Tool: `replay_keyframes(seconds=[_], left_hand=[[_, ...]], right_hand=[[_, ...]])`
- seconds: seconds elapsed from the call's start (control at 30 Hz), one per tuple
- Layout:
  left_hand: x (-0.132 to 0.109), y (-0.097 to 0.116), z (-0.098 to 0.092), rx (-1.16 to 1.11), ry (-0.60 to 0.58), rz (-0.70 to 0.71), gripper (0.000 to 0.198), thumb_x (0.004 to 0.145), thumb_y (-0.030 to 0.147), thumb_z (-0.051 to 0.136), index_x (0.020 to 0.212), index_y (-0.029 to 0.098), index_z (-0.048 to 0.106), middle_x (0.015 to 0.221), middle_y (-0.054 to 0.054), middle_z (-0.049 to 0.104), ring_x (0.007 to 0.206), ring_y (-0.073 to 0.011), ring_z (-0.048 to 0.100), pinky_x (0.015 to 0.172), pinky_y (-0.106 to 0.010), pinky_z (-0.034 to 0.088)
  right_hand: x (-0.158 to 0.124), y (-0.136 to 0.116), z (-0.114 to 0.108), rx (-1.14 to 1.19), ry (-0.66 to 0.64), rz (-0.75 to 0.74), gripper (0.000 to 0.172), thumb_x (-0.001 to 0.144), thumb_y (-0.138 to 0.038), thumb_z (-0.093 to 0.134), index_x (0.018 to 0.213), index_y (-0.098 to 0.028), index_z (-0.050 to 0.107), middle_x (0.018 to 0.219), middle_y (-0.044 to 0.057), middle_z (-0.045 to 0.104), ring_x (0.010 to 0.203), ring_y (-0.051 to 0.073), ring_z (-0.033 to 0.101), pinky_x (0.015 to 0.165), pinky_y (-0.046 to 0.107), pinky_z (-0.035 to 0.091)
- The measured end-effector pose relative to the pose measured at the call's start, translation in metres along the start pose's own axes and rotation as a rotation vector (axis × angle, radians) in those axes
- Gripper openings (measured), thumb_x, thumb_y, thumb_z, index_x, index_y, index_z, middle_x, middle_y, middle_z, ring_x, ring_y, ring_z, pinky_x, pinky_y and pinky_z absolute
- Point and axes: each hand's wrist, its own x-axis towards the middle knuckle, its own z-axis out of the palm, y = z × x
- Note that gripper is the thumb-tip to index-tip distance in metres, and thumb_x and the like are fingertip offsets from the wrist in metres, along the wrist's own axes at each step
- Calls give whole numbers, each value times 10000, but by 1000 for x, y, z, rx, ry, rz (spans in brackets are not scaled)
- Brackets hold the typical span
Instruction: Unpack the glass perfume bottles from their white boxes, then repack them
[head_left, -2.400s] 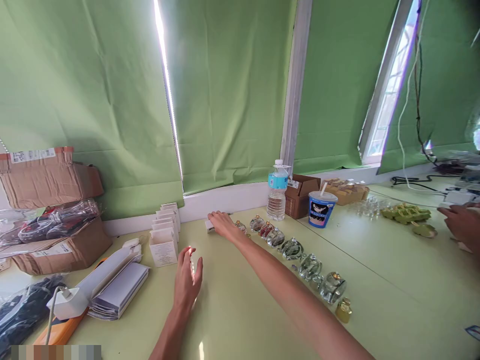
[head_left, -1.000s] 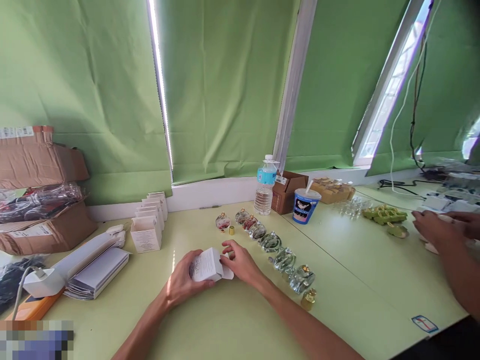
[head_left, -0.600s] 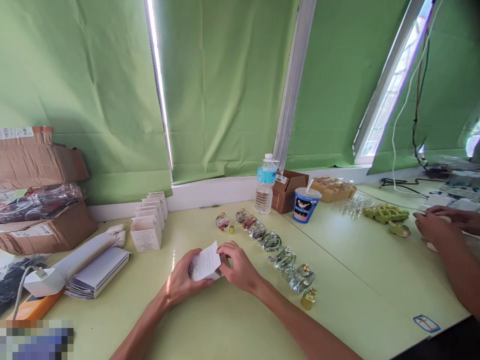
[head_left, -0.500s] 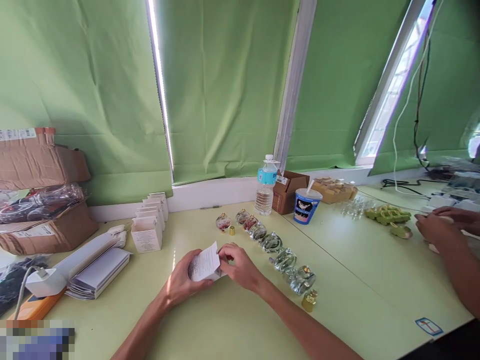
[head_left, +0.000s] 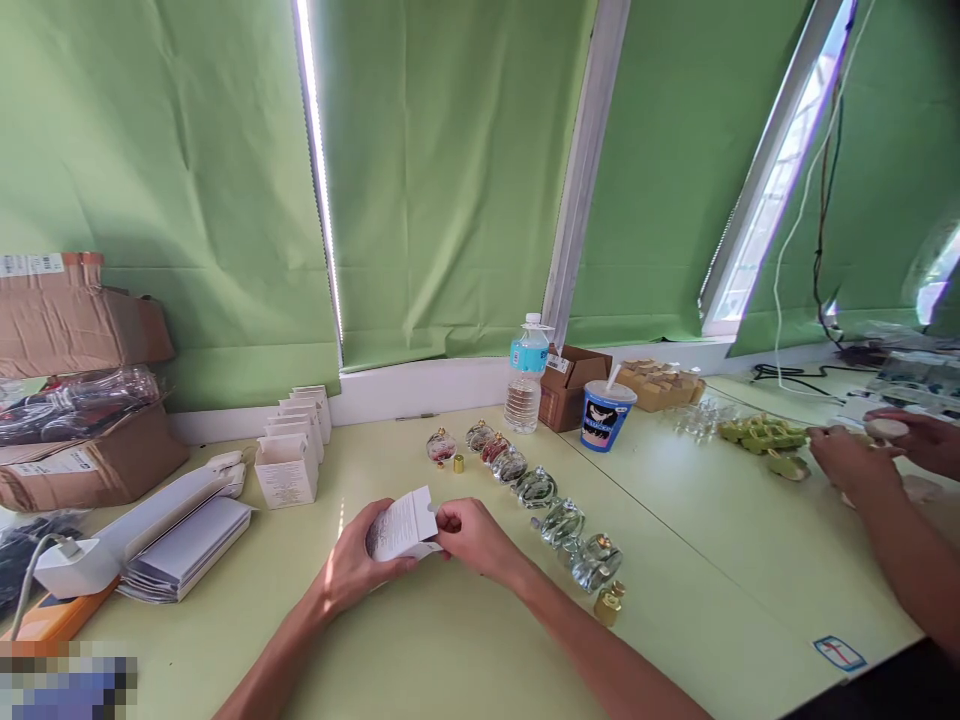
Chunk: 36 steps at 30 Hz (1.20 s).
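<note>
A small white printed carton [head_left: 403, 526] lies tilted in my left hand [head_left: 360, 560], whose fingers wrap round its far side and thumb runs along the near side. My right hand [head_left: 472, 535] is closed at the carton's right end, its fingertips pinched against the end flap; the exact grip is partly hidden. A flap stands up at that end. To the right of my hands runs a slanting row of glass perfume bottles [head_left: 562, 522]. Gold caps [head_left: 607, 604] stand at its near end, and another gold cap [head_left: 458, 463] is beside a round bottle [head_left: 441, 445] farther back.
Several white cartons [head_left: 286, 470] stand in a row behind left, near a stack of flat cartons [head_left: 187, 550]. A water bottle [head_left: 525, 385], blue cup [head_left: 604, 420] and brown box [head_left: 564, 390] stand behind. At right, a co-worker's hands [head_left: 855, 460] hold a pale round piece near green pieces [head_left: 765, 432].
My right hand's fingers have drawn together lower at the carton's end, and the flap's edge shows more. The whole view has shifted slightly. The co-worker's hands have moved a little.
</note>
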Motion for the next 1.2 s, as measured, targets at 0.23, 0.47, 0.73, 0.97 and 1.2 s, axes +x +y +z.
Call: replay_keyframes(seconds=[0.23, 0.47, 0.73, 0.97, 1.2], left_hand=[[0, -4, 0, -18, -18, 18, 685, 636, 467, 753, 1219, 206, 507, 1072, -57, 659, 934, -232, 618, 780, -343, 516], [0, -3, 0, -9, -46, 31, 675, 643, 463, 747, 1224, 221, 504, 1079, -50, 647, 942, -233, 610, 785, -344, 506], [-1, 4, 1, 10, -112, 24, 747, 590, 439, 774, 1251, 197, 524, 1183, -87, 621, 1051, -298, 581, 864, -379, 486], [-3, 8, 2, 25, -165, 2, 754, 608, 421, 764, 1277, 209, 489, 1152, -60, 630, 991, -265, 595, 808, -340, 495], [-3, 5, 2, 42, -167, 10, 751, 599, 418, 773, 1266, 209, 498, 1196, -83, 612, 1048, -274, 589, 871, -370, 496]], right_hand=[[-1, -4, 4, -221, 131, -223, 72, 759, -261, 661, 805, -212, 687, 838, 29, 630, 754, 153, 551, 641, 227, 386], [-3, -3, 7, -323, 159, -196, 68, 757, -265, 645, 749, -199, 632, 765, 26, 590, 771, 173, 541, 676, 242, 390], [-2, 3, 13, -482, 52, -125, 72, 728, -230, 612, 692, -187, 658, 708, 44, 674, 610, 149, 558, 542, 232, 282], [-8, -2, 19, -511, 125, -218, 131, 699, -167, 553, 743, -193, 674, 817, 45, 706, 723, 157, 584, 577, 225, 295], [-2, 9, 20, -333, 1, -253, 79, 695, -164, 554, 641, -163, 612, 649, -4, 642, 552, 99, 474, 525, 200, 296]])
